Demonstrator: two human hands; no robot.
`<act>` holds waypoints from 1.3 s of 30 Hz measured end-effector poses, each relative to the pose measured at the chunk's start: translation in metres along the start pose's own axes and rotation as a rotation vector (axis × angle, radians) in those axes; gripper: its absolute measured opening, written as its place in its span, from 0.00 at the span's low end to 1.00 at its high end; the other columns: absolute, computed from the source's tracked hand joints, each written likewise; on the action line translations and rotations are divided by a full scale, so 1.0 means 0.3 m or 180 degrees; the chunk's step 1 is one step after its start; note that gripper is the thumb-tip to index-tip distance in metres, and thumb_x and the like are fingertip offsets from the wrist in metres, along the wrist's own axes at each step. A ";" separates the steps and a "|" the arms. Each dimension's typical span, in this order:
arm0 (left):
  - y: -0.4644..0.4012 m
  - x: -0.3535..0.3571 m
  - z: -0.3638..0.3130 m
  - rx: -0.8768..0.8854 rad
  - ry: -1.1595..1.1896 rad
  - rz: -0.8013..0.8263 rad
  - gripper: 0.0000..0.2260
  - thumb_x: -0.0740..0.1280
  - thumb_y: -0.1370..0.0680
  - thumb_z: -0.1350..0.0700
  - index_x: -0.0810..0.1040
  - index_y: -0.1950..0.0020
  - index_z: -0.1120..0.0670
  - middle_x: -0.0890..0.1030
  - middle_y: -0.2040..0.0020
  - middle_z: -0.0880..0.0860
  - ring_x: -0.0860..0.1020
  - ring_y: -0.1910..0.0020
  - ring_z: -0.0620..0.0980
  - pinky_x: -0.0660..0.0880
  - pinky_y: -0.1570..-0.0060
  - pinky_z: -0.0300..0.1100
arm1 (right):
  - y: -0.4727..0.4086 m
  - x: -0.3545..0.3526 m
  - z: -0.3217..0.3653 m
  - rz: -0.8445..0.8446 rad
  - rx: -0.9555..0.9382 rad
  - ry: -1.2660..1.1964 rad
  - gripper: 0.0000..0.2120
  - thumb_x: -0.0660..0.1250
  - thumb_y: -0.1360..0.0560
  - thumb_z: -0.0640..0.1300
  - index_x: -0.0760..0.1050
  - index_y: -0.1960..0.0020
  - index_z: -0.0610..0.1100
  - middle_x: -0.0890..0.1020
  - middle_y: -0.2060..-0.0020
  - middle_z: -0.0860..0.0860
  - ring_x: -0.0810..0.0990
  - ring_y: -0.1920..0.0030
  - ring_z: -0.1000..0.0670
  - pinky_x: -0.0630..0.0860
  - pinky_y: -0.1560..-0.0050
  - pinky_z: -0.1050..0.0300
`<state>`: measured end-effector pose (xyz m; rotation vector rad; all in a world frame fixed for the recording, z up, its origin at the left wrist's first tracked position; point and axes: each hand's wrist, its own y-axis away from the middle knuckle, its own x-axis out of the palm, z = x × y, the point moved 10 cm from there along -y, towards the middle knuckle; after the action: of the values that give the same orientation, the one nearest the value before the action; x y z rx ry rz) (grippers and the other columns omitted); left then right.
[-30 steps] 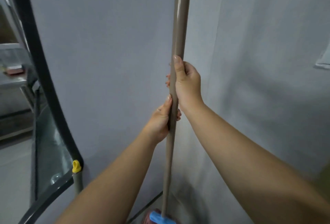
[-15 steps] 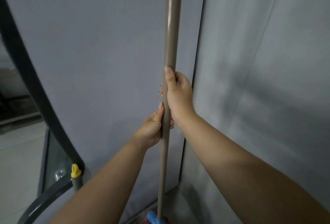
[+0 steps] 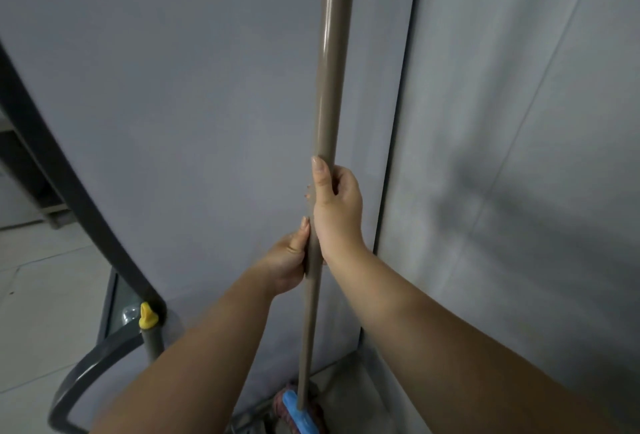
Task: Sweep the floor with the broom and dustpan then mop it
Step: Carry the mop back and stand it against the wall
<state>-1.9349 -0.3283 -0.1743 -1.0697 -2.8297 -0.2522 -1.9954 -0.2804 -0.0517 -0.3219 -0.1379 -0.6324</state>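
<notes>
A long taupe broom handle (image 3: 330, 80) stands nearly upright in front of me, in a grey wall corner. Its blue head with reddish bristles (image 3: 299, 414) rests on the floor at the bottom edge. My right hand (image 3: 336, 206) is wrapped around the handle, thumb pointing up along it. My left hand (image 3: 289, 260) grips the same handle just below, touching the right one. Both forearms reach in from the bottom of the view.
Grey wall panels meet in a corner (image 3: 391, 191) right behind the handle. A dark curved frame (image 3: 69, 191) with a glass pane runs down the left. A grey pole with a yellow cap (image 3: 148, 317) leans beside it. Pale floor tiles (image 3: 41, 312) lie at left.
The view has shifted, so my hands and the handle sit lower in the frame and more floor shows at left. My grip on the handle is unchanged.
</notes>
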 end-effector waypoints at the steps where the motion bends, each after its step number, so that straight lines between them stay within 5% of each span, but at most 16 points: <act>1: -0.002 0.001 0.036 -0.0074 -0.0015 -0.0025 0.23 0.46 0.19 0.46 0.77 0.52 0.54 0.84 0.61 0.48 0.81 0.60 0.41 0.76 0.63 0.33 | 0.005 -0.018 -0.033 0.0001 0.0045 0.0062 0.11 0.65 0.24 0.53 0.68 0.63 0.51 0.75 0.68 0.52 0.74 0.68 0.55 0.71 0.66 0.67; 5: -0.015 -0.001 0.156 -0.0275 0.0034 -0.0261 0.22 0.48 0.19 0.46 0.77 0.52 0.57 0.79 0.55 0.55 0.77 0.56 0.47 0.77 0.59 0.33 | 0.011 -0.068 -0.158 0.0101 0.0385 0.0123 0.10 0.63 0.23 0.52 0.69 0.62 0.51 0.75 0.68 0.52 0.75 0.71 0.60 0.72 0.71 0.69; 8: -0.037 -0.004 0.225 -0.0424 -0.0115 -0.0416 0.22 0.49 0.19 0.46 0.77 0.49 0.59 0.78 0.54 0.54 0.75 0.56 0.46 0.72 0.57 0.36 | -0.011 -0.107 -0.225 0.0229 0.0568 0.0411 0.10 0.62 0.22 0.52 0.70 0.62 0.51 0.77 0.64 0.50 0.78 0.60 0.52 0.75 0.57 0.58; 12: -0.063 0.032 0.299 -0.0517 -0.0169 -0.0501 0.22 0.50 0.19 0.46 0.77 0.42 0.60 0.77 0.48 0.51 0.76 0.55 0.42 0.70 0.55 0.36 | -0.031 -0.194 -0.291 0.0252 0.0665 0.0734 0.12 0.62 0.22 0.52 0.71 0.63 0.50 0.77 0.62 0.45 0.76 0.60 0.48 0.74 0.57 0.52; 16: -0.129 0.105 0.300 -0.0502 -0.0242 -0.0505 0.16 0.51 0.19 0.45 0.76 0.52 0.48 0.78 0.51 0.46 0.75 0.53 0.39 0.69 0.57 0.37 | -0.095 -0.296 -0.308 0.0080 0.0755 0.0815 0.13 0.62 0.22 0.52 0.72 0.61 0.45 0.76 0.62 0.43 0.76 0.60 0.47 0.74 0.58 0.53; 22: -0.228 0.243 0.248 -0.0272 0.0098 -0.0384 0.17 0.51 0.18 0.50 0.76 0.49 0.56 0.81 0.58 0.45 0.78 0.60 0.37 0.72 0.67 0.23 | -0.179 -0.403 -0.244 -0.0151 0.0532 0.0865 0.14 0.62 0.22 0.50 0.73 0.65 0.48 0.77 0.65 0.45 0.76 0.61 0.47 0.74 0.56 0.50; 25: -0.256 0.307 0.255 -0.0309 0.0183 -0.0317 0.17 0.52 0.18 0.50 0.76 0.47 0.59 0.81 0.58 0.50 0.79 0.60 0.41 0.73 0.68 0.26 | -0.195 -0.474 -0.235 -0.0263 0.0481 0.0857 0.14 0.62 0.21 0.49 0.74 0.63 0.46 0.77 0.65 0.42 0.76 0.61 0.46 0.74 0.56 0.48; 27: -0.267 0.338 0.271 -0.0365 0.0179 -0.0282 0.18 0.53 0.18 0.51 0.77 0.48 0.61 0.81 0.60 0.54 0.80 0.64 0.44 0.74 0.68 0.30 | -0.198 -0.519 -0.257 -0.0327 0.0550 0.0797 0.16 0.62 0.22 0.48 0.75 0.59 0.36 0.75 0.64 0.36 0.75 0.60 0.46 0.75 0.51 0.44; 29: -0.272 0.345 0.283 -0.0425 0.0001 -0.0328 0.17 0.54 0.18 0.49 0.77 0.47 0.59 0.79 0.56 0.55 0.76 0.60 0.46 0.73 0.63 0.34 | -0.192 -0.550 -0.297 -0.0339 0.0665 0.0861 0.16 0.63 0.22 0.48 0.74 0.59 0.34 0.73 0.64 0.40 0.74 0.60 0.47 0.75 0.50 0.44; 33: -0.266 0.378 0.298 -0.0531 -0.0211 -0.0141 0.18 0.53 0.19 0.46 0.78 0.46 0.54 0.79 0.52 0.52 0.75 0.55 0.44 0.71 0.55 0.35 | -0.155 -0.595 -0.399 -0.0268 0.0916 0.1045 0.11 0.63 0.21 0.47 0.73 0.63 0.49 0.76 0.67 0.51 0.76 0.60 0.50 0.75 0.50 0.49; 36: -0.258 0.389 0.304 -0.0640 -0.0267 -0.0114 0.22 0.51 0.19 0.43 0.75 0.37 0.56 0.78 0.41 0.55 0.74 0.42 0.49 0.69 0.38 0.42 | -0.136 -0.629 -0.469 -0.0031 0.1106 0.1338 0.09 0.61 0.21 0.48 0.75 0.58 0.48 0.78 0.63 0.52 0.78 0.58 0.51 0.75 0.50 0.51; 39: -0.249 0.395 0.296 -0.0724 -0.0103 -0.0115 0.24 0.49 0.19 0.43 0.70 0.31 0.55 0.75 0.39 0.52 0.71 0.38 0.49 0.65 0.35 0.43 | -0.142 -0.643 -0.506 0.0166 0.1203 0.1578 0.07 0.61 0.21 0.48 0.76 0.51 0.46 0.79 0.61 0.52 0.76 0.61 0.56 0.71 0.57 0.61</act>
<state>-2.0767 -0.2899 -0.2514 -1.0713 -2.9048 -0.5770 -2.1709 -0.2561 -0.2271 0.1993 0.2251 -0.6039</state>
